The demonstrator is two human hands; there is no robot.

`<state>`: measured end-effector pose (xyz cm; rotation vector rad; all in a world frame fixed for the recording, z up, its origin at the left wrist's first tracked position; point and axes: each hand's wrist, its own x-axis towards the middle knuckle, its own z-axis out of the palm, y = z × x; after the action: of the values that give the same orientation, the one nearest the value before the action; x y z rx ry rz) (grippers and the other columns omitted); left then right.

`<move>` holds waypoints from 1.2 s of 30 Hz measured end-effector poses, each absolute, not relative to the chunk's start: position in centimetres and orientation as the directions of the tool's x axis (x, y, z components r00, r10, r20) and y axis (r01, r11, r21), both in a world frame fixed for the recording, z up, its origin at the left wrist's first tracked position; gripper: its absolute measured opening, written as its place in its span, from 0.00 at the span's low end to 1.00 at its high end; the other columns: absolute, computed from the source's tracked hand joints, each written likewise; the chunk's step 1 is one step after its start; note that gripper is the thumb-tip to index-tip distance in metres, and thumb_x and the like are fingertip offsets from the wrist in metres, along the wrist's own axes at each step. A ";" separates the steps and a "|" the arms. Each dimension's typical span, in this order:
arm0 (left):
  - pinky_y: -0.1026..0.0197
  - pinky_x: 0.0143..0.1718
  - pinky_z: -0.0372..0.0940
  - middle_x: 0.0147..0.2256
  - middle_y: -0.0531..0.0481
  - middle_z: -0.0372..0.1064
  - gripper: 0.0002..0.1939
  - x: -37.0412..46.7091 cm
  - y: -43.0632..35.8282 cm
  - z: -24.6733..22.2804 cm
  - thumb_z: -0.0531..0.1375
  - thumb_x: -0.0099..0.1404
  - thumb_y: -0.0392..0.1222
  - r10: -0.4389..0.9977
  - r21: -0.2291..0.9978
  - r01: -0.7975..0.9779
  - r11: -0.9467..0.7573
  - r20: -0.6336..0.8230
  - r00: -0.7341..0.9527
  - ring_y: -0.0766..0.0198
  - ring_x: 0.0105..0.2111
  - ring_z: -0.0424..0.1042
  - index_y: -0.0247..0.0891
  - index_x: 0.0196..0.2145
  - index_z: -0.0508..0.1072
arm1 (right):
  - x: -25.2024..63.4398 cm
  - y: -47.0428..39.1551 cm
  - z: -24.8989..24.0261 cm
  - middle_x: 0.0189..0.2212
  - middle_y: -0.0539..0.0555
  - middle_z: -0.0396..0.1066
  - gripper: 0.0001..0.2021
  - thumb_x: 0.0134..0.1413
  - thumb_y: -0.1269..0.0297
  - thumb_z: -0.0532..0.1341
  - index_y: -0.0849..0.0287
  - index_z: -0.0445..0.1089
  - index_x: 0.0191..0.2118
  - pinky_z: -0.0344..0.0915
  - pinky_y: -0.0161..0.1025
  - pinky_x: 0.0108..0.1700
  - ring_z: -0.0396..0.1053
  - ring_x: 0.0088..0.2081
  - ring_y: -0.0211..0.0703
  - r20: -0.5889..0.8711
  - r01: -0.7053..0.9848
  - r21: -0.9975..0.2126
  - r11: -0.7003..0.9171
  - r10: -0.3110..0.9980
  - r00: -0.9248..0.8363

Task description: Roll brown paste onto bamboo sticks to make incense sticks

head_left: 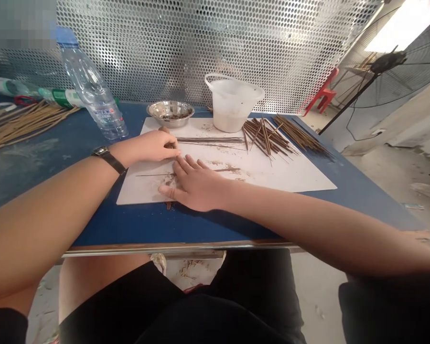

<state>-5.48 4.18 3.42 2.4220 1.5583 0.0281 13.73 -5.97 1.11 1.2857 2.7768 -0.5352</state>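
Note:
My right hand (197, 186) lies flat on a white board (286, 177), fingers stretched out. Under its palm runs a thin stick (148, 175), whose far part is coated in brown paste (229, 169). Just beyond it, my left hand (159, 145) rests on the board with curled fingers; what they pinch, if anything, is hidden. A brown lump (164, 129) shows behind the left knuckles. Beside those fingertips, several thin dark sticks (215, 140) lie in a row. Brown crumbs are scattered around both hands.
Behind the board's middle stand a metal bowl (171, 113) with brown bits and a white bucket (234, 107). Coated sticks (267, 136) are piled right, with another bundle (303, 136) beyond. At left are a large plastic bottle (93, 91) and tan sticks (32, 124). A perforated metal panel (186, 48) stands behind.

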 end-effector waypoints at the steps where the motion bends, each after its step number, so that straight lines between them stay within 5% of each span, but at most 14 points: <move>1: 0.56 0.33 0.63 0.42 0.41 0.81 0.23 -5.5 4.2 3.4 0.59 0.66 0.63 0.898 0.229 0.893 -0.387 -0.127 0.422 0.51 0.37 0.76 0.42 0.40 0.81 | 13.7 -5.7 1.1 0.83 0.70 0.28 0.58 0.72 0.26 0.34 0.78 0.40 0.83 0.35 0.69 0.82 0.26 0.83 0.71 -0.171 0.740 -0.296 0.604 0.728 -0.664; 10: 0.56 0.37 0.64 0.46 0.41 0.81 0.21 -5.5 4.2 3.3 0.60 0.65 0.61 0.910 0.222 0.902 -0.371 -0.104 0.400 0.50 0.40 0.78 0.41 0.41 0.81 | 15.8 -12.4 1.9 0.82 0.69 0.26 0.60 0.69 0.22 0.36 0.77 0.39 0.83 0.34 0.61 0.83 0.24 0.83 0.68 -0.196 0.660 -0.426 0.618 0.649 -0.735; 19: 0.56 0.35 0.65 0.45 0.41 0.82 0.20 -5.8 4.3 3.0 0.61 0.63 0.59 0.896 0.261 0.875 -0.407 -0.071 0.438 0.51 0.38 0.78 0.41 0.40 0.81 | 13.0 -7.0 1.3 0.82 0.74 0.34 0.58 0.73 0.26 0.35 0.82 0.47 0.81 0.34 0.60 0.83 0.28 0.83 0.69 -0.113 0.698 -0.352 0.624 0.712 -0.693; 28: 0.54 0.36 0.65 0.47 0.39 0.82 0.23 -5.5 4.1 3.2 0.60 0.64 0.62 0.907 0.256 0.892 -0.374 -0.103 0.409 0.49 0.39 0.79 0.42 0.43 0.83 | 14.2 -11.4 1.3 0.82 0.74 0.27 0.63 0.68 0.21 0.41 0.82 0.39 0.82 0.37 0.66 0.82 0.26 0.83 0.73 -0.164 0.630 -0.445 0.637 0.633 -0.756; 32: 0.54 0.35 0.64 0.45 0.40 0.81 0.20 -5.6 4.3 3.0 0.61 0.63 0.60 0.908 0.273 0.884 -0.379 -0.077 0.412 0.50 0.38 0.78 0.41 0.39 0.81 | 12.5 -9.2 0.8 0.82 0.77 0.34 0.60 0.71 0.24 0.42 0.83 0.44 0.81 0.40 0.66 0.82 0.32 0.83 0.75 -0.111 0.666 -0.388 0.637 0.685 -0.720; 36: 0.55 0.33 0.61 0.37 0.43 0.80 0.16 -6.1 4.5 3.2 0.62 0.63 0.57 0.914 0.303 0.875 -0.377 -0.032 0.405 0.52 0.34 0.75 0.42 0.36 0.78 | 10.4 -6.4 0.8 0.79 0.83 0.49 0.49 0.77 0.33 0.45 0.83 0.57 0.76 0.53 0.69 0.77 0.46 0.80 0.81 -0.023 0.694 -0.267 0.669 0.715 -0.698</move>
<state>-6.05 4.50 3.17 2.3927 1.5653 0.2044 10.44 -6.39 0.84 1.2465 2.9455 -0.4156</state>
